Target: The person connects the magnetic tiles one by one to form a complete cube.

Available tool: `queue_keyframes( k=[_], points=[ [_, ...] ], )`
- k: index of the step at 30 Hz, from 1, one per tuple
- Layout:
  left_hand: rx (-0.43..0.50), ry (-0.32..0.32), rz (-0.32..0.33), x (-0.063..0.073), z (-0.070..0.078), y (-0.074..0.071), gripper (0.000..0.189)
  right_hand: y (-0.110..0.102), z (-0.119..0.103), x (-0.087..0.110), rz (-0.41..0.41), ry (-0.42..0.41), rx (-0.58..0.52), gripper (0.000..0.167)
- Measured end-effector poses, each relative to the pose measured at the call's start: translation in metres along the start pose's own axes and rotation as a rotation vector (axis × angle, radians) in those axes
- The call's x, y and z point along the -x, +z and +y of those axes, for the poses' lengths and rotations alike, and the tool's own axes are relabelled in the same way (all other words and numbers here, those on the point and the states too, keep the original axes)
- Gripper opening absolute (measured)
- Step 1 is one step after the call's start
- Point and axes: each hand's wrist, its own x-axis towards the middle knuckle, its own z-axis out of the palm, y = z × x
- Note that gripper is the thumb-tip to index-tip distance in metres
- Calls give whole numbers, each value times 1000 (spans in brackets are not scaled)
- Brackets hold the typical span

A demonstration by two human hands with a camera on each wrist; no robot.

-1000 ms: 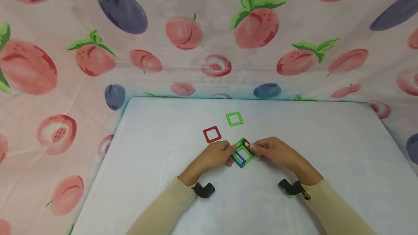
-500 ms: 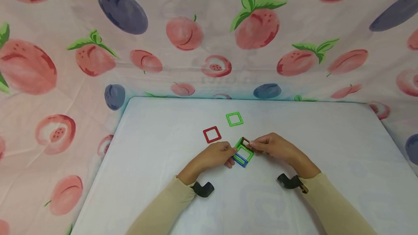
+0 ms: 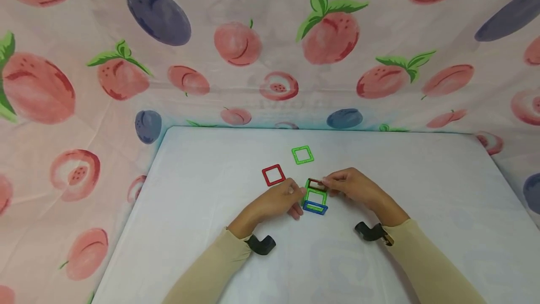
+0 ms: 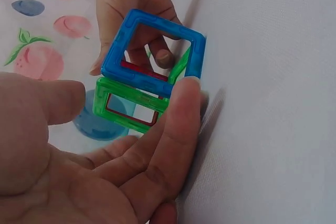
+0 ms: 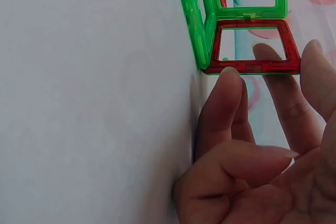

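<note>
Several square magnetic tiles are joined into an open box shape on the white table. A green tile (image 5: 191,24) forms its base, with a blue tile (image 4: 197,56) standing on the near side. Another green tile (image 4: 100,100) stands at the left, and a dark red tile (image 5: 257,66) at the far side. My left hand (image 3: 276,201) is beside the box; its thumb is apart from the green side, while a fingertip overlaps the blue tile's lower corner. With thumb and fingers my right hand (image 3: 352,186) pinches the red tile at its outer edge.
A loose red tile (image 3: 282,172) lies flat just beyond my left hand. Farther back lies a loose green tile (image 3: 305,162). A fruit-patterned cloth (image 3: 261,79) rises behind the white table (image 3: 211,163), and also along its left.
The joined tiles have turned so the blue side faces nearer the front. My right hand has moved slightly up and left with the red tile; the left hand has barely moved.
</note>
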Motion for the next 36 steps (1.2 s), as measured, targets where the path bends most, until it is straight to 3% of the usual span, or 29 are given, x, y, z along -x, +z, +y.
queue_keyframes(
  k=[7,12,25,30,36],
  points=[
    [23,21,-3,1,-1,-2,60,-1,-4,-11,-47,-37,6,37],
    [20,35,-8,1,-2,-3,59,-1,-4,-22,-86,9,-11,40],
    [19,15,7,-2,-3,2,59,-10,-1,-38,-206,106,-174,44],
    [14,13,6,-1,-2,1,59,-14,-5,-47,-122,119,-182,47],
    [18,17,2,-1,-3,0,60,-13,-15,-67,103,80,45,46]
  ],
)
